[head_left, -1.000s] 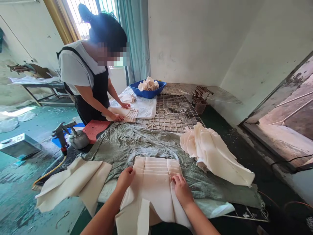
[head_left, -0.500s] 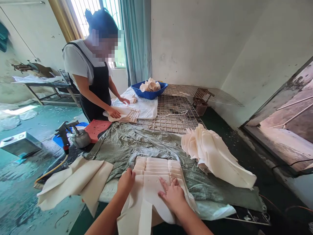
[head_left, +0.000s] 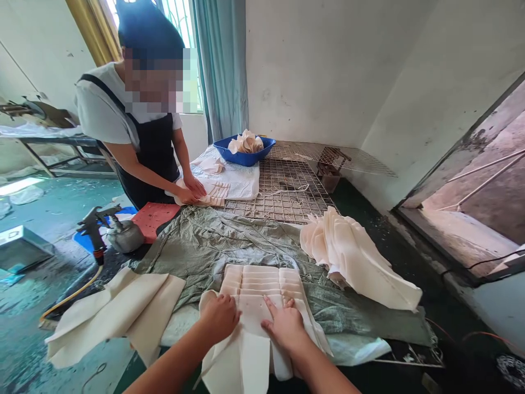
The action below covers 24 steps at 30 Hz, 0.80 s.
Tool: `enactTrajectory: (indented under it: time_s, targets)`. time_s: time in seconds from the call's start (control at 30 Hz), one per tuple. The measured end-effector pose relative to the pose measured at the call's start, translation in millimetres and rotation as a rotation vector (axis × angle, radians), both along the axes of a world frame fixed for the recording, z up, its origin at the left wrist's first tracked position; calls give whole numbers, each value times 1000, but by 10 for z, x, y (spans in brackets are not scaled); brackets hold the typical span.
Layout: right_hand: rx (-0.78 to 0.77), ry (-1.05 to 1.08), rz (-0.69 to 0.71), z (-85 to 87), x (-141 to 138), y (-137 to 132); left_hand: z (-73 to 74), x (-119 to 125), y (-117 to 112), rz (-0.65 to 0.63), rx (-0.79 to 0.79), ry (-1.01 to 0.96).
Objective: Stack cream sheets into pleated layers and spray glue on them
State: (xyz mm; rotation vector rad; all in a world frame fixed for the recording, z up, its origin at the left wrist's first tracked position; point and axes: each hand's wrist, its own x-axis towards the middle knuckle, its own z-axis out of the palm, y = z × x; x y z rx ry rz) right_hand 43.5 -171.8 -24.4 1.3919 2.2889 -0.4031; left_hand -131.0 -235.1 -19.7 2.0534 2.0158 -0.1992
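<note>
While both palms lie flat, left hand and right hand press the stacked cream sheets, neither grip closed.

A single head-worn camera looks forward and down along the table, close over the wearer's forearms at the bottom edge, facing a co-worker by the window.
</note>
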Motion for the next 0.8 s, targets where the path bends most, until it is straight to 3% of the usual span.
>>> enactTrajectory:
  time_s: [0.23,0.47,0.6,0.73,0.8]
  targets:
    - [3,-34,29,-99,31,-55,118,190,-141,15,-346,-29]
    - [-89,-51,32,55,48,-71,61,186,-202,26,-386,-12]
    - [-118,-62,34,18,18,-78,-77,185,-233,12,-429,-78]
    - [-33,-132,-22,-158,-40,-164,-353,317,-364,78,-288,97]
    - [9,-143,-40,-213,-53,-206,-497,337,-453,101,-198,95]
